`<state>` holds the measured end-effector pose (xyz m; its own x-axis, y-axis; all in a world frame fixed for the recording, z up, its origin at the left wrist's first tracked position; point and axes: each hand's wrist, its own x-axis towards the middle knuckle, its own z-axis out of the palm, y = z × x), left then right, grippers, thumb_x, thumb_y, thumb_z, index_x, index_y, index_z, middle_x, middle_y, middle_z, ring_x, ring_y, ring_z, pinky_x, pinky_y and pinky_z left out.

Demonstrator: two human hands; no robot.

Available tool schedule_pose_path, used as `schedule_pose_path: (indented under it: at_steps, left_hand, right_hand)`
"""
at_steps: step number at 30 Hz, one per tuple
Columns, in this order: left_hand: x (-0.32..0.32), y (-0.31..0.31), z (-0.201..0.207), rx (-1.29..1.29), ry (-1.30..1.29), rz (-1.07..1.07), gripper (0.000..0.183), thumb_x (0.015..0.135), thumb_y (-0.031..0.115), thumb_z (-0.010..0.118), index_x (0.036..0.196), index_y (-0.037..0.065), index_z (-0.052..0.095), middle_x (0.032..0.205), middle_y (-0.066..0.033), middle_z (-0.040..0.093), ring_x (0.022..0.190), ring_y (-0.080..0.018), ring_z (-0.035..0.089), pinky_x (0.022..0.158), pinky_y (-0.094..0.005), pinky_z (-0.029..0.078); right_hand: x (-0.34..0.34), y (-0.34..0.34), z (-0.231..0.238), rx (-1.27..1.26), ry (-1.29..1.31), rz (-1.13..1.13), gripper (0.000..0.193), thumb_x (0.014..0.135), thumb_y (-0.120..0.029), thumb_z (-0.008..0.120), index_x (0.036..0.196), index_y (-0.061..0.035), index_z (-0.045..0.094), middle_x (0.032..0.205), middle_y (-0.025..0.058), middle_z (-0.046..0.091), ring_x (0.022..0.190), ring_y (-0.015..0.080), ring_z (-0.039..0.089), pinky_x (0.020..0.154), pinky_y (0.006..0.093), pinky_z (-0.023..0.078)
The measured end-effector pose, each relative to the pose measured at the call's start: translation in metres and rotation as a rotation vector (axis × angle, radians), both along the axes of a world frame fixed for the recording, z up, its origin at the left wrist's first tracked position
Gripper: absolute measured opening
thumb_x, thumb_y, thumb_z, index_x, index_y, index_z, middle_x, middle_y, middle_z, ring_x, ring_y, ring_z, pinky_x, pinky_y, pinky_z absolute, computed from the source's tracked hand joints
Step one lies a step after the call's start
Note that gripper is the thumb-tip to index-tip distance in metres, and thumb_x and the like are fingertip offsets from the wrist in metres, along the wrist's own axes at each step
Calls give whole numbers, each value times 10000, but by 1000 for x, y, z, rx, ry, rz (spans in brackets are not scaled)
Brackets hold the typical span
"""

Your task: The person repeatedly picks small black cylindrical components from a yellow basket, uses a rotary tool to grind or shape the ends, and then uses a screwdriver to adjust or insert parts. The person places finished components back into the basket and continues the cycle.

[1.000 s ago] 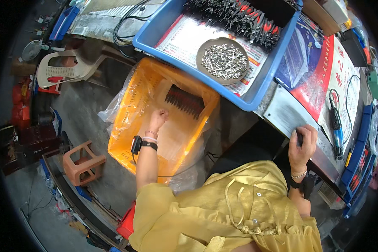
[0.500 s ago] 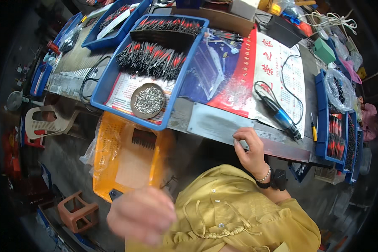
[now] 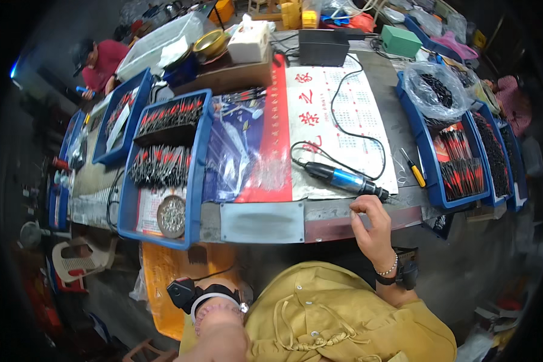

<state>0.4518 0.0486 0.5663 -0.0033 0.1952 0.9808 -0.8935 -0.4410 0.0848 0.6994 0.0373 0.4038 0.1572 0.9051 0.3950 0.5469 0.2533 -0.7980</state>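
Observation:
My right hand (image 3: 374, 232) hovers at the table's front edge, just below the tip of a black-and-blue electric screwdriver (image 3: 347, 180) that lies on a calendar sheet. Its thumb and fingers are curled together; anything between them is too small to make out. Low on the left, my left hand (image 3: 218, 283) reaches down over a yellow plastic crate (image 3: 157, 295); the wrist straps and bracelets hide its fingers. Above it, a blue tray (image 3: 127, 211) holds bundles of thin black-and-red pieces (image 3: 161, 166) and a round dish (image 3: 171, 216) of small silvery metal parts.
A grey metal plate (image 3: 262, 222) lies at the table's front edge. To the right are a yellow-handled screwdriver (image 3: 414, 169) and blue bins (image 3: 431, 175) of black-and-red pieces. A black box (image 3: 323, 47) stands at the back. Another person (image 3: 105, 63) works at the far left.
The view has swung, so the tray and table sit differently in the picture. My left hand has gone from in front of my body to over the crate. My right hand keeps its curled pose.

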Motion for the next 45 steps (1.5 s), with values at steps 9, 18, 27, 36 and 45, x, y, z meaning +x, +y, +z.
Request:
schedule_pose_path:
  at_steps: [9, 18, 27, 36, 45]
  left_hand:
    - [41, 236, -135, -875, 1013, 952, 159, 899, 50, 616, 1039, -1, 671, 893, -78, 650, 796, -136, 590, 745, -251, 473]
    - [44, 376, -242, -384, 1543, 1735, 272, 794, 146, 721, 1066, 139, 708, 1082, -124, 575, 1051, -348, 545, 843, -457, 481]
    - [36, 400, -247, -226, 1656, 1761, 196, 772, 218, 734, 926, 111, 675, 1021, -130, 628, 1046, -351, 577, 817, -515, 482]
    - [33, 378, -235, -460, 1582, 1688, 282, 844, 205, 699, 1007, 9, 579, 964, -193, 682, 975, -371, 642, 826, -527, 466]
    - [33, 216, -131, -982, 849, 572, 219, 922, 125, 657, 1058, -27, 575, 778, -37, 625, 631, -82, 572, 543, -220, 454]
  right_hand:
    - [29, 25, -11, -30, -174, -49, 201, 811, 0, 610, 1011, 19, 597, 1041, 183, 602, 981, 367, 584, 865, 406, 475]
    - [32, 35, -13, -86, -286, -15, 281, 788, -30, 635, 1062, 11, 587, 1127, 167, 594, 1062, 353, 549, 929, 438, 418]
    - [38, 54, -20, -166, -447, 37, 406, 765, -10, 651, 1157, 4, 549, 1180, 189, 580, 1087, 375, 536, 954, 452, 416]
    - [35, 69, -28, -272, -620, 101, 583, 732, -58, 747, 1264, 0, 515, 1029, 166, 551, 972, 351, 544, 814, 415, 459]
    - [54, 6, 17, -410, 336, -22, 793, 692, -81, 760, 1387, 66, 409, 1119, 106, 572, 972, 168, 574, 854, 299, 473]
